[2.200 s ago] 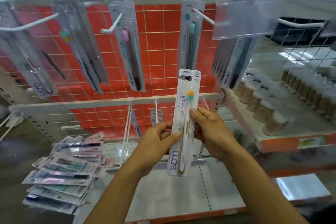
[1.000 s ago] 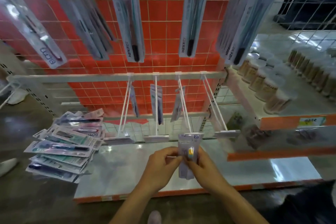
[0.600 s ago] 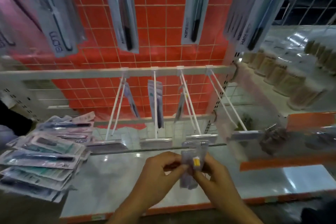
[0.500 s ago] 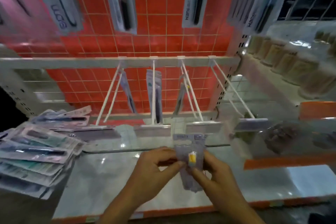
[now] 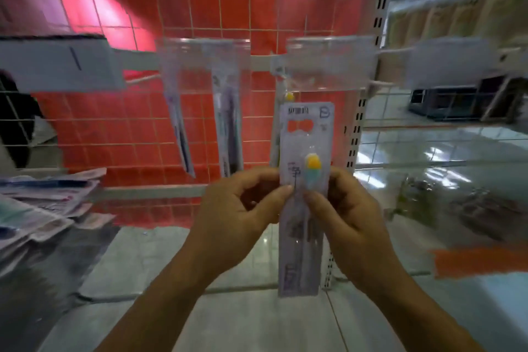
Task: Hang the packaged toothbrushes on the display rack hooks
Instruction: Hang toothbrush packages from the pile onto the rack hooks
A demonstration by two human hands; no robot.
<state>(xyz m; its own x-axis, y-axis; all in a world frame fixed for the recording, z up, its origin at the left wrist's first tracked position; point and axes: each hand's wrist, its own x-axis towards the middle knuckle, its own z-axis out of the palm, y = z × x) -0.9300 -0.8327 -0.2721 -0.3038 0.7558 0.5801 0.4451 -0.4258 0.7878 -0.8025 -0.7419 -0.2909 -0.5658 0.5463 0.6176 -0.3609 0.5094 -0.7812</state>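
Note:
A packaged toothbrush (image 5: 305, 134) with a yellow-orange head stands upright in front of me, its hang hole showing the red wall behind. My left hand (image 5: 240, 209) pinches its left edge and my right hand (image 5: 345, 209) pinches its right edge, both at mid height. The pack's top sits just below the clear label holder (image 5: 328, 66) at the tip of a lower-row hook. A matching pack (image 5: 278, 129) hangs behind on that hook. Two more packs (image 5: 228, 123) hang on the hooks to the left.
A pile of packaged toothbrushes (image 5: 37, 209) lies on the shelf at the left. The red grid wall (image 5: 143, 134) backs the rack. A white upright post (image 5: 355, 134) stands to the right, with wire shelving and blurred goods (image 5: 457, 209) beyond it.
My head has dropped, so the lower hook row now sits at eye level. Both hands have raised the pack from near the shelf up to just under the hook's label holder.

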